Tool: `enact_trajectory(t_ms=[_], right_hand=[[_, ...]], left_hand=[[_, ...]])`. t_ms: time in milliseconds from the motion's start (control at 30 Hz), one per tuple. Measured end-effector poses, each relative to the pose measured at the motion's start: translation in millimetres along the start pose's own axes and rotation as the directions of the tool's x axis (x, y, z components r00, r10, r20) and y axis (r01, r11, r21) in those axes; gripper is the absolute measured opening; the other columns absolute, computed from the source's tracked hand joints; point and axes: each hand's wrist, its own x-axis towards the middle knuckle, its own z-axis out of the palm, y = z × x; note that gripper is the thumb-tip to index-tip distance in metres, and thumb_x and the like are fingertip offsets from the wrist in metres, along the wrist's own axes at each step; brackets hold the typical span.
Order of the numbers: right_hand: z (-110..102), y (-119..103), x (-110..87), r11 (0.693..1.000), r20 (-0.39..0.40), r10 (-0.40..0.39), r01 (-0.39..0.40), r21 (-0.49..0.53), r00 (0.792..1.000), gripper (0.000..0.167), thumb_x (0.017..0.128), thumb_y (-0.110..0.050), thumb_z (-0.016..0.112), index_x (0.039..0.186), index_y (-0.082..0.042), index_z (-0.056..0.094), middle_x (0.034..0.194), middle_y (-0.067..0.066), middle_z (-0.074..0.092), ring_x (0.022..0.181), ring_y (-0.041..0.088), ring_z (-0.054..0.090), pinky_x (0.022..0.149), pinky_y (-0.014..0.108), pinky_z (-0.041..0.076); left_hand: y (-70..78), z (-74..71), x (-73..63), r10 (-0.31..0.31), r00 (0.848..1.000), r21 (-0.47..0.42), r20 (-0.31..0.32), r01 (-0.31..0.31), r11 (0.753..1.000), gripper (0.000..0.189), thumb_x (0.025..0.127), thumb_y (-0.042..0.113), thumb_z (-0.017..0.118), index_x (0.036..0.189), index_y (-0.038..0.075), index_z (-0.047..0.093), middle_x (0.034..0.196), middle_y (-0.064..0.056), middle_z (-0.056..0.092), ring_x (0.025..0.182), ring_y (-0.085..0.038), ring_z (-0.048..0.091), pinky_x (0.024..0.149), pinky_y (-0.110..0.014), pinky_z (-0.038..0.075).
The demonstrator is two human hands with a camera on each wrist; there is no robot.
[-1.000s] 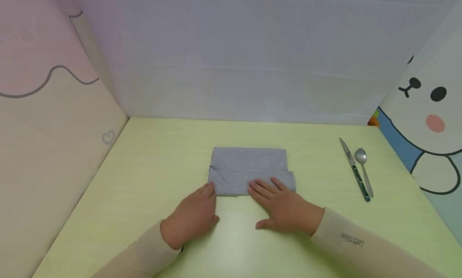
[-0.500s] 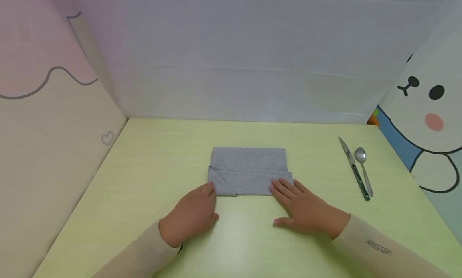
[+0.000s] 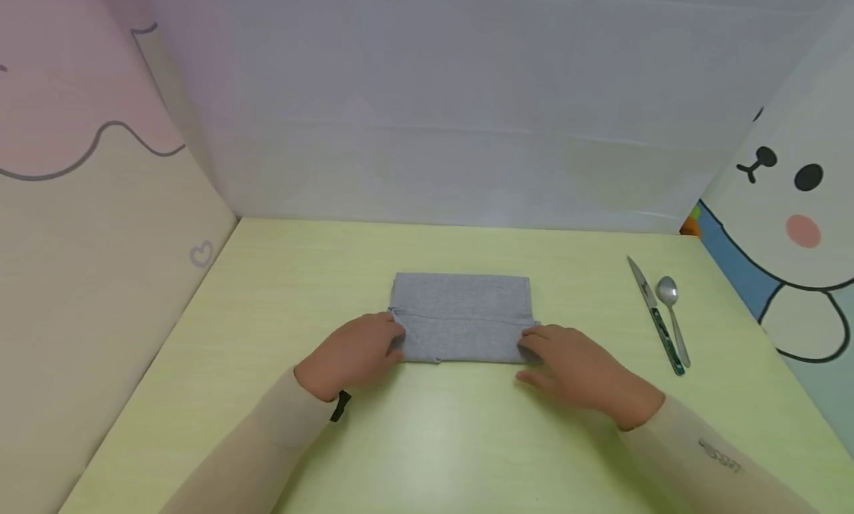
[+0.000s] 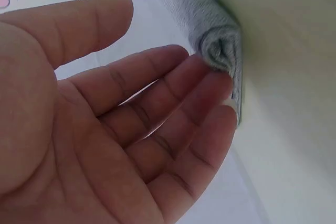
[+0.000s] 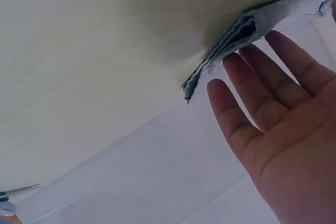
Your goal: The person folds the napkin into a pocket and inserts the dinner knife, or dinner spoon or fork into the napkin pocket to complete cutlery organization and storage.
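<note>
A grey cloth napkin [image 3: 463,299] lies folded on the table, its near half layered in a thicker fold. At its left end is my left hand [image 3: 356,351], fingertips on the fold and thumb apart. The left wrist view shows that hand's fingers slightly bent against the rolled end of the napkin [image 4: 210,40]. My right hand [image 3: 583,366] reaches to the napkin's right end, fingertips right at the folded layers. In the right wrist view, this hand's fingers [image 5: 247,77] are spread and fairly straight beneath the napkin's layered edge [image 5: 257,22].
A knife [image 3: 657,317] with a dark green handle lies at the right of the table [image 3: 300,277], next to a metal spoon [image 3: 670,306]. A white sheet [image 3: 467,113] stands behind the table, and printed panels [image 3: 794,225] flank both sides.
My right hand has slid right along the fold to the napkin's right end, lifting off its flat press. My left hand has moved slightly up and forward at the left end.
</note>
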Motion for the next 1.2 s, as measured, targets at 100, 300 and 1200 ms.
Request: enact_trajectory(t_ms=[100, 300, 1200], right_hand=[[-0.3, 4.8, 13.6, 1.0, -0.025, -0.001, 0.001, 0.002, 1.0, 0.034, 0.095, -0.031, 0.076, 0.116, -0.004, 0.072, 0.112, 0.008, 0.068, 0.107, 0.032, 0.065, 0.091, 0.048, 0.053], [3.0, 22.4, 35.1, 0.993, 0.047, 0.002, -0.008, 0.12, 0.999, 0.024, 0.096, -0.024, 0.076, 0.112, -0.008, 0.071, 0.107, 0.002, 0.063, 0.104, 0.027, 0.061, 0.09, 0.046, 0.052], [-5.2, 83.8, 98.6, 0.847, 0.25, 0.289, -0.369, 0.382, 0.924, 0.092, 0.081, -0.035, 0.09, 0.148, 0.006, 0.043, 0.143, 0.024, 0.044, 0.132, 0.041, 0.043, 0.11, 0.057, 0.037]], left_hand=[[-10.0, -1.7, 9.7, -0.017, 0.999, -0.104, 0.048, 0.022, 0.994, 0.012, 0.097, 0.013, 0.069, 0.086, 0.011, 0.065, 0.083, 0.002, 0.054, 0.078, -0.017, 0.051, 0.074, -0.035, 0.046], [-31.0, 1.4, 30.5, -0.111, 0.982, -0.308, 0.15, 0.153, 0.939, 0.006, 0.099, 0.009, 0.065, 0.102, 0.012, 0.07, 0.098, 0.004, 0.065, 0.09, -0.014, 0.058, 0.084, -0.035, 0.05], [-84.7, -23.1, 97.4, -0.22, 0.925, -0.279, 0.309, 0.309, 0.909, 0.087, 0.083, 0.033, 0.087, 0.151, 0.006, 0.041, 0.138, -0.013, 0.052, 0.128, -0.029, 0.05, 0.108, -0.047, 0.041]])
